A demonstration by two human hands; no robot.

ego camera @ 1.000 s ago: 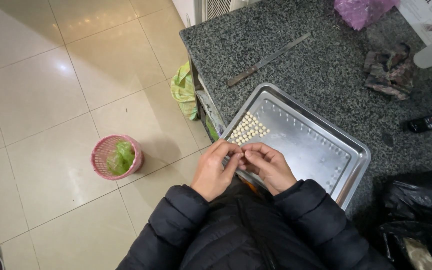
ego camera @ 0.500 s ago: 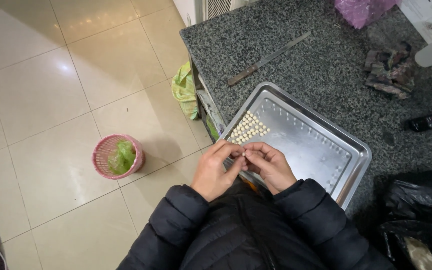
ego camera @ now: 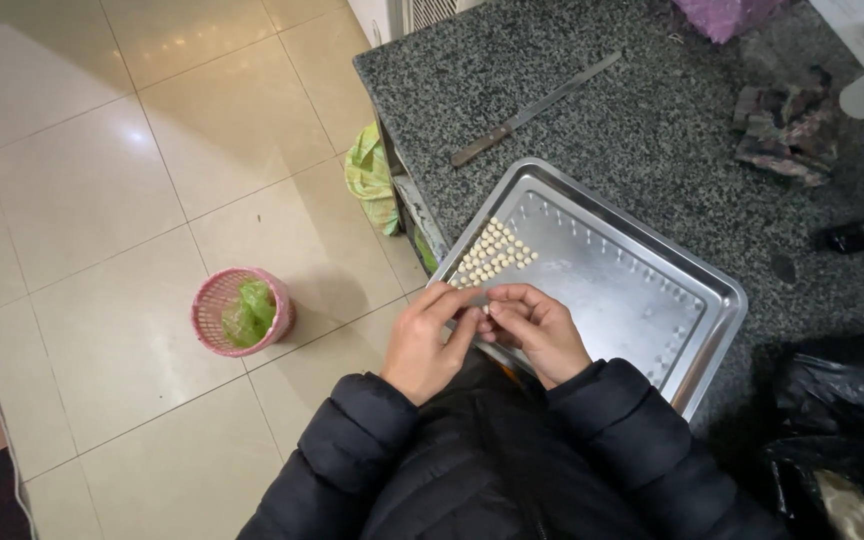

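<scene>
A shiny metal tray (ego camera: 642, 250) lies on the speckled granite counter (ego camera: 572, 50). Several small pale pieces (ego camera: 492, 255) are laid in neat rows in the tray's near-left corner. My left hand (ego camera: 430, 340) and my right hand (ego camera: 537, 330) meet at the tray's near rim, fingertips pressed together around one small pale piece (ego camera: 486, 309). Both arms wear black puffy sleeves.
A long knife (ego camera: 532, 108) lies on the counter behind the tray. A dark crumpled rag (ego camera: 787, 130), a pink bag (ego camera: 727, 15) and a black bag (ego camera: 842, 420) sit to the right. A pink waste basket (ego camera: 242, 312) stands on the tiled floor; a green bag (ego camera: 370, 185) hangs by the counter.
The hands stay together at the tray's near rim; the fingers shifted only slightly around the small piece.
</scene>
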